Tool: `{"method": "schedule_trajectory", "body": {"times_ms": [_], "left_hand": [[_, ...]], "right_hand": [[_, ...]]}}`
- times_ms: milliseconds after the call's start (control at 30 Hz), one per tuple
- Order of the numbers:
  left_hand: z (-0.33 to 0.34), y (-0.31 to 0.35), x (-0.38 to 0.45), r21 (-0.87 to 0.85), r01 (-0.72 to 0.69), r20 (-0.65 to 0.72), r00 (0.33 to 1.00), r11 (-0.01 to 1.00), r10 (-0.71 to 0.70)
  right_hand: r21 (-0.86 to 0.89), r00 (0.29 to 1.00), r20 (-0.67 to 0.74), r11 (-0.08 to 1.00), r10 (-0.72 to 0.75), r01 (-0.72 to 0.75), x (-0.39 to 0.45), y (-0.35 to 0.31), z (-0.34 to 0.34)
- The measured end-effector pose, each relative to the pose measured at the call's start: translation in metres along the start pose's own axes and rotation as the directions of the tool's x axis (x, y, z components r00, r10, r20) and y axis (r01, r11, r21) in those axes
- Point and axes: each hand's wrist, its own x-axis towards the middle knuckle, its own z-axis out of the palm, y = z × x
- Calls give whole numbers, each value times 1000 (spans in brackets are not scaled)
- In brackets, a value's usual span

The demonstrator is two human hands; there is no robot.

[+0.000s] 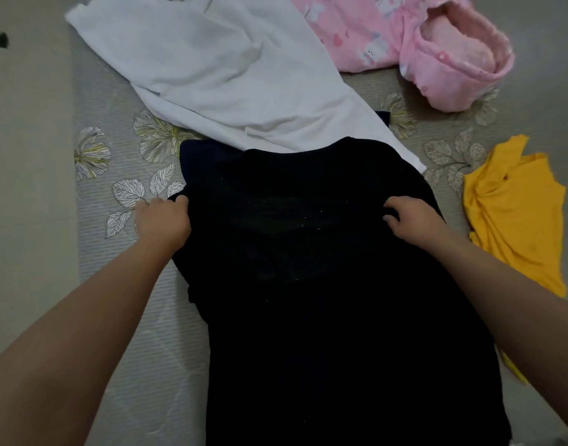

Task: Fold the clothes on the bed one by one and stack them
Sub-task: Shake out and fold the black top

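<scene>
A black garment [308,268] lies spread down the middle of the bed, running from the centre to the near edge. My left hand [162,222] grips its left edge with the fingers curled into the cloth. My right hand [411,217] pinches its right edge at about the same height. A white garment [224,69] lies crumpled beyond it, its lower hem overlapping the black one's far end. A pink printed fleece garment [421,43] sits at the far right. A yellow garment [514,214] is bunched at the right, just outside my right forearm.
The bed has a grey striped cover [121,284] printed with pale flowers and leaves. To the left runs a plain beige floor or wall strip [25,156] with a small dark spot [1,39].
</scene>
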Motion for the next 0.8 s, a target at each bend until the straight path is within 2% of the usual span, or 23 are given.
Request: {"method": "schedule_trajectory", "body": {"times_ms": [100, 200, 367, 467, 600, 700, 733, 800], "left_hand": [[4, -9, 7, -127, -30, -142, 990, 991, 12], [7, -18, 11, -123, -14, -177, 984, 992, -8], [12, -35, 13, -65, -69, -75, 995, 996, 64], [8, -46, 16, 9, -69, -79, 995, 998, 69], [5, -42, 18, -23, 53, -59, 997, 998, -55], [7, -23, 11, -207, 149, -91, 981, 967, -170], [7, -16, 6, -285, 111, -149, 976, 952, -158], [8, 1, -5, -286, -137, -348, 937, 948, 30]], "right_hand": [[-181, 994, -108, 984, -18, -2, 10, -2, 1], [-324, 987, -160, 946, -29, -24, 16, -7, 8], [-269, 953, -303, 957, 24, -109, 19, -9, 24], [-253, 911, -413, 963, -18, -96, 17, -13, 29], [-222, 895, -445, 971, -19, -90, 14, -26, 37], [-190, 888, -457, 970, 49, -152, 12, -31, 36], [-183, 878, -475, 970, 54, -158, 11, -30, 38], [-187, 828, -561, 974, 2, -129, 7, -26, 40]]}}
